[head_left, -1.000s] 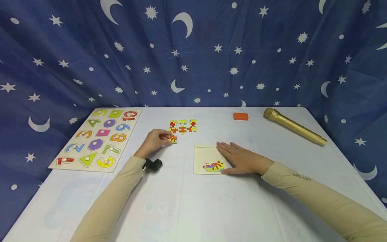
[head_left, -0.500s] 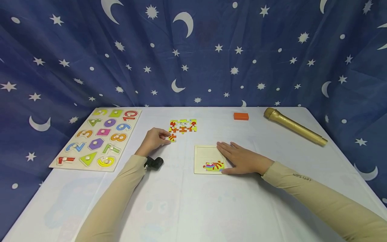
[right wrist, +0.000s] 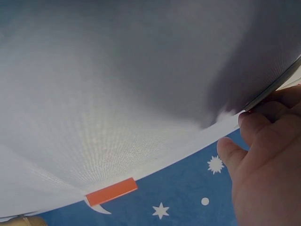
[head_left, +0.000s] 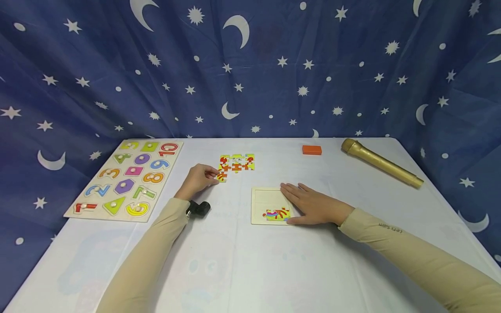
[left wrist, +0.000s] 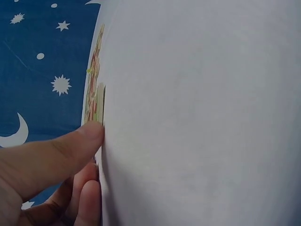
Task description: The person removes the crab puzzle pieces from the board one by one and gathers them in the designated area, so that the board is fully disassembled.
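Observation:
In the head view my left hand [head_left: 199, 179] pinches a small red-and-yellow jigsaw piece [head_left: 222, 177] between thumb and fingers. The left wrist view shows the thumb along the edge of this jigsaw piece [left wrist: 99, 101], close to the tablecloth. Just beyond it lies a group of loose jigsaw pieces [head_left: 237, 163] in red, orange and yellow. My right hand [head_left: 313, 205] rests, fingers extended, over the right side of a cream puzzle tray [head_left: 258, 195]. Joined pieces with a rainbow pattern [head_left: 277, 214] sit in the tray's lower right part, partly hidden by that hand.
A number-and-shape peg board [head_left: 125, 180] lies on the left of the white table [head_left: 250, 269]. At the back right are an orange block [head_left: 312, 150] and a gold microphone [head_left: 381, 164]. A blue star-patterned curtain [head_left: 250, 69] hangs behind the table's far edge.
My left hand has shifted slightly away from me, bringing the pinched jigsaw piece a little up and left, closer to the group. The right hand and tray stay put.

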